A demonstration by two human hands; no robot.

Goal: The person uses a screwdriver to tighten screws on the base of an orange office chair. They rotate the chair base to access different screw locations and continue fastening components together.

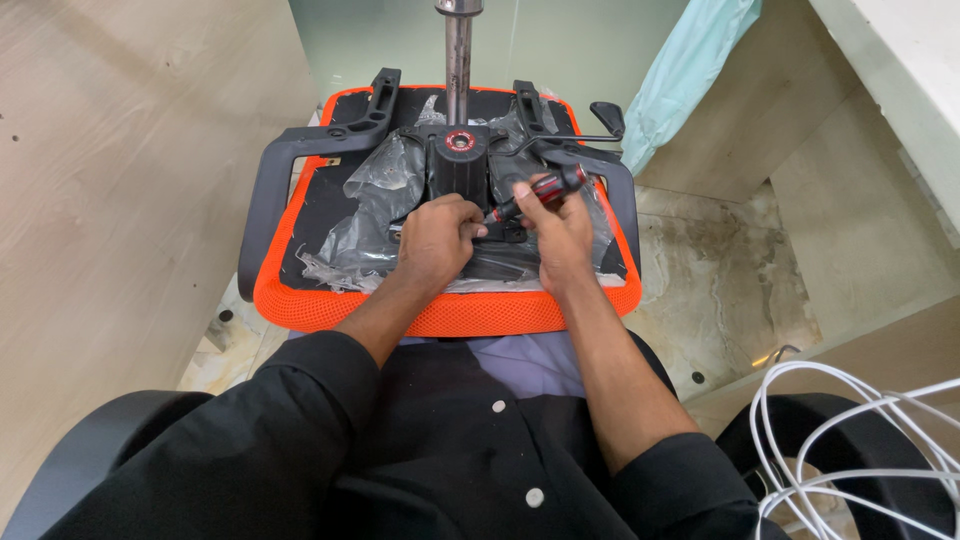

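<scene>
Two bare hands work at the underside of an upturned chair seat [300,300], which lies across the person's lap with its orange mesh edge toward the body. At the far left, a black armrest [268,190] curves down along the seat's side. Crumpled clear plastic wrap [375,205] covers much of the black seat bottom. The left hand [435,240] rests there with its fingers curled shut, pressing on or pinching something small just below the black mechanism plate [460,165]; what it holds is hidden. From that plate, a metal gas-lift column [458,50] rises toward the top of the view. Just to the right, the right hand [560,235] is closed around a screwdriver [535,190] with a red and black handle, its tip angled down toward the left hand's fingertips. A black lever [607,118] sticks out beyond it. White cables [850,430] lie at the bottom right.
</scene>
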